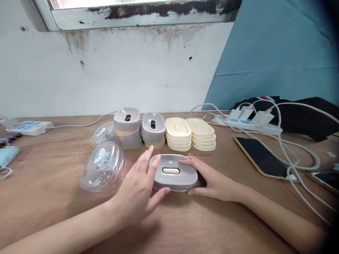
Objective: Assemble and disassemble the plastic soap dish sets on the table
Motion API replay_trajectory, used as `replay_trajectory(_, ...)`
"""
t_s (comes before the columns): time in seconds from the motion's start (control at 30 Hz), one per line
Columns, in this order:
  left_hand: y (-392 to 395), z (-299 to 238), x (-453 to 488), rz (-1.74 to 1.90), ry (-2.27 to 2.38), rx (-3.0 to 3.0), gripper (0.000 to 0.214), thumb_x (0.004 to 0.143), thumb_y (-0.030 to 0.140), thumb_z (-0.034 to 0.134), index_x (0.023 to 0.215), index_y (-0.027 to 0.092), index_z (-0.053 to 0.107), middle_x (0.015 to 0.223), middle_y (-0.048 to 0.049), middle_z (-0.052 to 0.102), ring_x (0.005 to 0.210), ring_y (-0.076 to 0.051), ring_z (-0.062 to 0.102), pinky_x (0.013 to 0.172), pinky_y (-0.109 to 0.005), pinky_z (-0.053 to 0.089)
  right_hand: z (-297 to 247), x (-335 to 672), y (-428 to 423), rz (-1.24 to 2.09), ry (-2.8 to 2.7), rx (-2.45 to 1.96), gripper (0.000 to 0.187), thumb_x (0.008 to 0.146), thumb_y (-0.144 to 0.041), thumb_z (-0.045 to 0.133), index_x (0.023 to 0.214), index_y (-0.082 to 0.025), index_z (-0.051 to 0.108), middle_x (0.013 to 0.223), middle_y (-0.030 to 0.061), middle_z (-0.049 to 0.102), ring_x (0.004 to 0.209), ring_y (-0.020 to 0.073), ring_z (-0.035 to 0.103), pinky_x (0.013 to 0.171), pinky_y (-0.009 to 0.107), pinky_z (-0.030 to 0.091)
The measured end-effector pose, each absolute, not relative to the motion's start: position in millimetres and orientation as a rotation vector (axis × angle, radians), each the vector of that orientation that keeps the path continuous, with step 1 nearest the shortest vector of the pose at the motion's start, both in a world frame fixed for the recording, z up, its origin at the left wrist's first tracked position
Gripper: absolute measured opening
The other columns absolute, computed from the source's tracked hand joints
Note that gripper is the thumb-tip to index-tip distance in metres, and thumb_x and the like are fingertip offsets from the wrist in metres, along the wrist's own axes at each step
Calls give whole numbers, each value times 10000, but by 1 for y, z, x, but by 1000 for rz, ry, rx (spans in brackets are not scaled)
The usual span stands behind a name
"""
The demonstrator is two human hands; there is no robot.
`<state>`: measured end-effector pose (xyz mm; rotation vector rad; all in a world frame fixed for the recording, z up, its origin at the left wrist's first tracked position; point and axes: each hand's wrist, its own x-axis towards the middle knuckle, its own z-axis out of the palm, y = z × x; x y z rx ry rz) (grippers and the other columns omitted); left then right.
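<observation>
A grey oval box [173, 173] with a cream insert showing through its top slot lies on the wooden table [53, 176] in front of me. My left hand [139, 192] cups its left end, thumb under the front edge and fingers along the side. My right hand [212, 180] holds its right end, fingers over the top and thumb at the front. Behind the box stand two stacks of grey parts [127, 128] [153, 130] and two stacks of cream lids [178, 134] [201, 133]. Two stacks of clear plastic shells [103, 167] [103, 133] sit to the left.
A white power strip [246, 121] with chargers and trailing white cables lies at the back right, near dark cloth [304, 116]. Two phones [261, 157] [327, 180] rest on the right. Another power strip [29, 127] sits at the far left.
</observation>
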<state>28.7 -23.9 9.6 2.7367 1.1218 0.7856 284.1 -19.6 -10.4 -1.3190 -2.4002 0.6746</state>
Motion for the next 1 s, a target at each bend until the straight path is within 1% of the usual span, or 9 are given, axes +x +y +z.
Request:
replay_trajectory(0.1,-22,45,13,932,1344,2753,492,840,421,467,1267,187,400,1289,-138,439,1216,-326,385,973,-502,355,-10,284,-20,687,-2399,-1339,713,701,-516,642,1286,-229,353,1334,119,402,1258,324,330,1011,474,307)
replay_trajectory(0.2,-16,65,-21,789,1798,2568,681,757,618,474,1249,148,441,1222,-155,482,1175,-397,401,944,-583,330,-9,284,-19,703,-2395,-1355,713,701,-522,636,1286,-229,353,1347,121,387,1271,326,312,1015,480,302)
replay_trajectory(0.3,-16,59,-56,410,2156,2332,873,723,701,425,1369,131,287,1374,-196,327,1202,-443,359,874,-612,363,-9,285,-19,724,-2403,-1367,715,708,-524,626,1294,-224,346,1364,128,368,1289,328,287,1023,501,287)
replay_trajectory(0.43,-28,33,-75,214,2217,2091,908,750,703,376,1436,206,48,1492,-151,-10,1163,-471,408,791,-584,427,-9,285,-18,738,-2402,-1377,722,710,-523,624,1302,-227,337,1377,132,352,1308,334,253,1031,525,269)
replay_trajectory(0.53,-32,20,-74,284,2195,2069,860,790,664,354,1434,208,12,1493,-137,-1,1193,-461,378,827,-574,417,-9,285,-18,729,-2411,-1373,713,713,-519,622,1297,-224,339,1372,135,359,1303,333,264,1029,527,275)
replay_trajectory(0.67,-27,13,-73,392,2176,2023,823,804,645,337,1421,169,70,1476,-163,54,1210,-434,364,897,-577,375,-10,284,-18,691,-2422,-1356,707,714,-516,623,1290,-213,346,1362,135,372,1292,327,286,1030,514,283)
replay_trajectory(0.83,-29,26,-71,568,2202,1988,780,812,622,333,1400,151,130,1427,-182,118,1211,-414,359,897,-577,384,-12,285,-18,670,-2413,-1338,729,703,-509,635,1301,-207,346,1366,134,380,1293,324,288,1031,492,295)
replay_trajectory(0.93,-39,37,-59,853,2217,2102,737,812,540,422,1399,186,151,1453,-155,34,1184,-427,379,901,-605,365,-14,287,-17,643,-2409,-1309,874,707,-484,640,1391,-182,188,1437,154,278,1315,316,253,1053,483,263)
replay_trajectory(1.0,-43,40,-47,1077,1976,2245,792,764,474,535,1405,240,133,1477,-112,14,1166,-406,409,921,-589,370,-17,289,-16,637,-2406,-1306,986,704,-477,644,1426,-158,54,1478,168,174,1336,320,204,1068,491,226)
